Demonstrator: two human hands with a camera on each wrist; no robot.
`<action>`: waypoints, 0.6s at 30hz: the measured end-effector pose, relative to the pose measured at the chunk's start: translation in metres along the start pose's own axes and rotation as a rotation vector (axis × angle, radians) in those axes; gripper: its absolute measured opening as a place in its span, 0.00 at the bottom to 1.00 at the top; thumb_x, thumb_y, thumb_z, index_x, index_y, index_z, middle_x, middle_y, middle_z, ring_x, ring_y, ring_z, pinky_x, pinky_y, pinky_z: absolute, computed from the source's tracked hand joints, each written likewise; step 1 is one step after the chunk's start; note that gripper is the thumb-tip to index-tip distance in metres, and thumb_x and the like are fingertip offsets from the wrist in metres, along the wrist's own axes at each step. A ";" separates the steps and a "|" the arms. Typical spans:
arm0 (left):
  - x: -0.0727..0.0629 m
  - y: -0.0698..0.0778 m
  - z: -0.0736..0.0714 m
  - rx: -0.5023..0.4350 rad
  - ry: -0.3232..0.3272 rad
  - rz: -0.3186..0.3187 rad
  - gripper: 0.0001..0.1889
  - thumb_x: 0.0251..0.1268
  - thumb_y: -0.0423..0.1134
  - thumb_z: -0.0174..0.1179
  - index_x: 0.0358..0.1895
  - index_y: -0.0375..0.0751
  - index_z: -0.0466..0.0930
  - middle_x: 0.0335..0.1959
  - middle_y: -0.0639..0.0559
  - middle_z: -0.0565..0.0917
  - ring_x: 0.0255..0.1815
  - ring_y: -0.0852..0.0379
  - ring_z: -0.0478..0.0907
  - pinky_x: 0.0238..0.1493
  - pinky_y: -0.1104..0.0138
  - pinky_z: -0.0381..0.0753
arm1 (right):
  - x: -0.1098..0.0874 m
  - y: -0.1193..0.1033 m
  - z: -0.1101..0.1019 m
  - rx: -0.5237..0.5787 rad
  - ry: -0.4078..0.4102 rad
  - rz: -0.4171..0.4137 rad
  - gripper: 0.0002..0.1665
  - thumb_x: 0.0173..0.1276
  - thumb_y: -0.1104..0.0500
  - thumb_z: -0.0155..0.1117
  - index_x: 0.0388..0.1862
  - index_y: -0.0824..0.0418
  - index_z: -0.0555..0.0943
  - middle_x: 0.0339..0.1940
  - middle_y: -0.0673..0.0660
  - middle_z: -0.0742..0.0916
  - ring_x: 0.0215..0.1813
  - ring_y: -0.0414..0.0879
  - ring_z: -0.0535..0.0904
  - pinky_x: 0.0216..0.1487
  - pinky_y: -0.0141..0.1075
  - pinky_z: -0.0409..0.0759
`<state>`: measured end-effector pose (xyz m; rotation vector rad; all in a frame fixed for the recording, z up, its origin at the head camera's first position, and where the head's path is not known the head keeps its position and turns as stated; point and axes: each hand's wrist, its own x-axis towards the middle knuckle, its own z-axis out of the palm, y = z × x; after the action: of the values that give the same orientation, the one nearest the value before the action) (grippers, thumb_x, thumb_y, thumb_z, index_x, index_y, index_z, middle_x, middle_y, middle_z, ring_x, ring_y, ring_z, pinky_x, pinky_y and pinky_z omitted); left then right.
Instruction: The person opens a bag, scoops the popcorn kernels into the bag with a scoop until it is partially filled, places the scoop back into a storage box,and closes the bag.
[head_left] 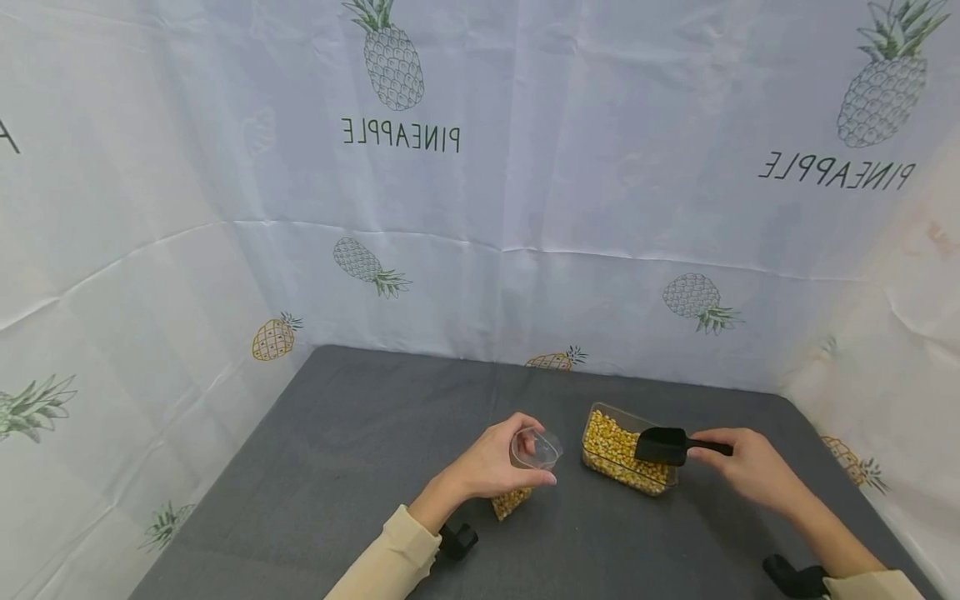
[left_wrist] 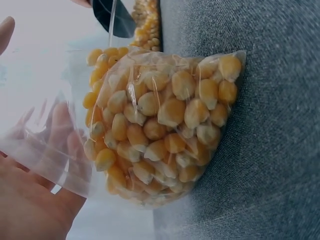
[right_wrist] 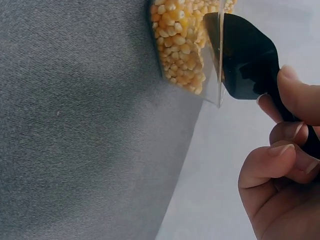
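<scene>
My left hand [head_left: 498, 458] curls around the upper part of a clear plastic bag [left_wrist: 155, 120], whose mouth is spread in a round opening. Yellow corn kernels fill the bag's lower part, which stands on the grey tabletop. With the fingers of my right hand [head_left: 753, 471] I grip the handle of a black scoop [head_left: 660, 447]. The scoop's blade reaches over the near rim of a clear plastic box [right_wrist: 212, 92], its tip at the kernels. Corn kernels [head_left: 611, 442] lie deep in that box, to the right of the bag.
A dark grey cloth [head_left: 360, 450] covers the table. White curtains [head_left: 480, 183] with pineapple prints hang along the back and both sides. Black wrist devices [head_left: 459, 542] sit at both forearms.
</scene>
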<state>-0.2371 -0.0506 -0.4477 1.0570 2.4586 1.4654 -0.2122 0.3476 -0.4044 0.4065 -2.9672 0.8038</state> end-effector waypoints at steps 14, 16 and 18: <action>-0.001 0.002 -0.004 0.068 -0.012 -0.059 0.40 0.52 0.52 0.79 0.67 0.48 0.70 0.43 0.59 0.77 0.42 0.65 0.74 0.45 0.67 0.77 | 0.012 -0.013 -0.001 -0.019 -0.066 -0.001 0.22 0.73 0.55 0.66 0.54 0.72 0.84 0.50 0.69 0.87 0.34 0.50 0.80 0.33 0.42 0.75; -0.001 0.002 -0.005 0.073 -0.013 -0.058 0.40 0.52 0.52 0.80 0.67 0.47 0.70 0.43 0.59 0.76 0.42 0.65 0.74 0.46 0.67 0.77 | 0.013 -0.013 0.001 -0.004 -0.073 -0.001 0.21 0.73 0.56 0.66 0.54 0.73 0.84 0.49 0.69 0.87 0.33 0.49 0.81 0.33 0.43 0.76; -0.001 0.002 -0.006 0.080 -0.019 -0.052 0.40 0.53 0.51 0.79 0.67 0.47 0.69 0.43 0.59 0.76 0.42 0.65 0.74 0.46 0.67 0.76 | 0.012 -0.012 0.003 0.017 -0.080 0.002 0.21 0.73 0.57 0.66 0.54 0.73 0.83 0.49 0.69 0.87 0.26 0.46 0.77 0.30 0.41 0.75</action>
<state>-0.2376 -0.0548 -0.4432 1.0075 2.5309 1.3461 -0.2210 0.3326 -0.4000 0.4475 -3.0366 0.8327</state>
